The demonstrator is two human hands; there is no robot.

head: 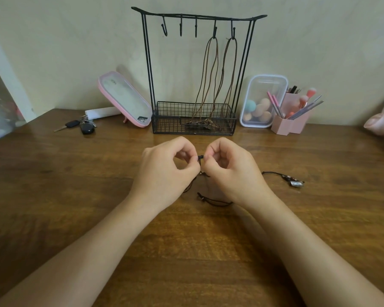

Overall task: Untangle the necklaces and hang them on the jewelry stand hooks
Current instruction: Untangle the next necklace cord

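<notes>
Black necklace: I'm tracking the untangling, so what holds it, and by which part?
Both the left hand and right hand pinch the black necklace at a knot in its cord.

Black stand [198,17], brown necklaces [211,80]

Head-worn camera looks forward and down, close over the wooden table [98,196].

Behind the fingers [192,161], the jewelry stand [169,122] sits on the tabletop [75,173], with two necklaces [200,124] hanging from its two rightmost hooks [214,32]. To its left are a mirror [125,98] and keys [84,127]. To its right are a sponge container [262,103] and a brush holder [290,122]. A cord necklace [215,202] trails from the fingers rightward.
</notes>
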